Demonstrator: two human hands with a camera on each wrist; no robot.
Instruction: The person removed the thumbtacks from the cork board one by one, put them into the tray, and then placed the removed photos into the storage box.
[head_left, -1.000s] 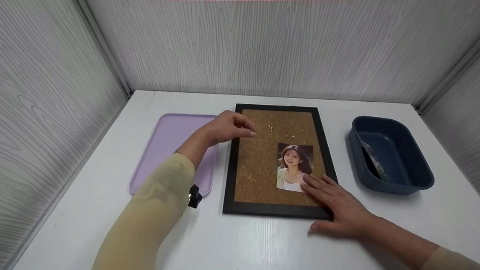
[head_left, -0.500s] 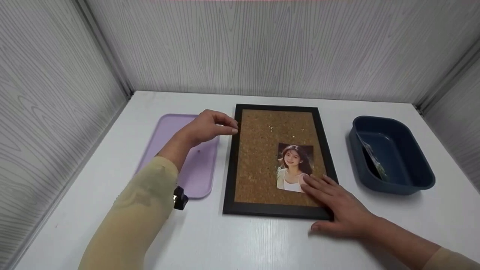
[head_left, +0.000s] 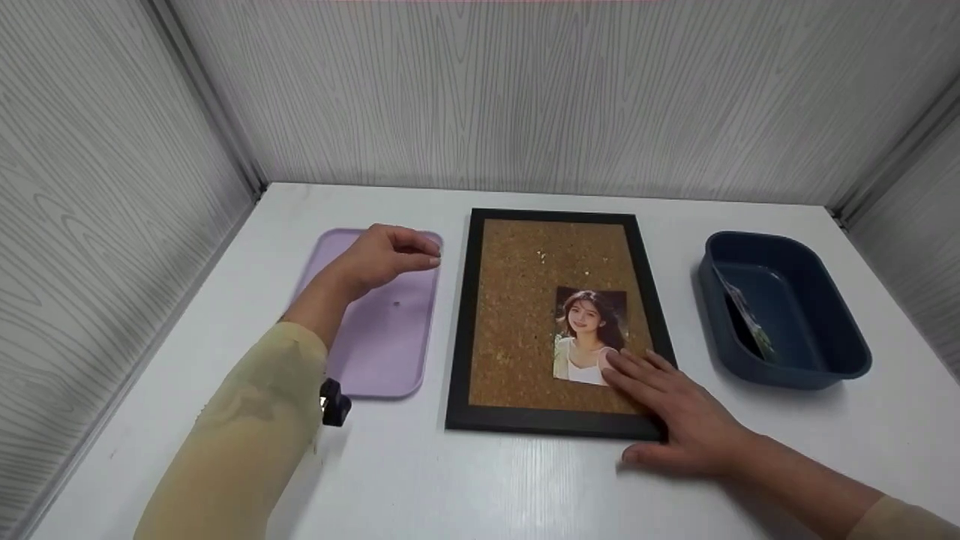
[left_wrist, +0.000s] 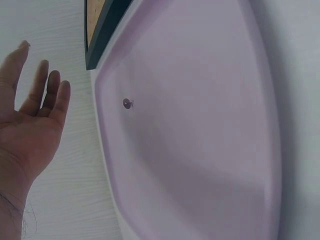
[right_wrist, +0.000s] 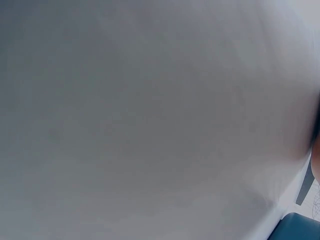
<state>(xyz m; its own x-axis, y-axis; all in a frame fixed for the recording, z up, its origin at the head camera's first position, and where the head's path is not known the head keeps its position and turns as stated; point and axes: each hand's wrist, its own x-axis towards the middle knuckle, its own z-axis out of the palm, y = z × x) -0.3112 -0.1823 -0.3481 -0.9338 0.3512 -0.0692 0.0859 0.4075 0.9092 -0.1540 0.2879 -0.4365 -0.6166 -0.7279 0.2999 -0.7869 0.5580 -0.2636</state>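
Over the lilac tray (head_left: pixel 379 352), my left hand (head_left: pixel 382 256) hovers with its fingers loosely bent and nothing showing between them. A single pushpin (left_wrist: pixel 127 103) with a round head lies on the tray in the left wrist view. To the right is a cork board (head_left: pixel 517 330) with a black frame. A portrait photo (head_left: pixel 589 330) lies on the cork's lower right part. My right hand (head_left: pixel 686 424) rests across the board's lower right corner, fingertips on the photo's edge and thumb on the table.
At the right stands a dark blue bin (head_left: pixel 795 300) with a glossy printed card (head_left: pixel 750 319) leaning inside its left wall. Wood-grain panels (head_left: pixel 525 97) enclose the white table (head_left: pixel 510 487) at the back and sides.
My left hand has moved left, from above the cork board to above the tray, uncovering the pushpin there. My right hand and the photo have stayed put.
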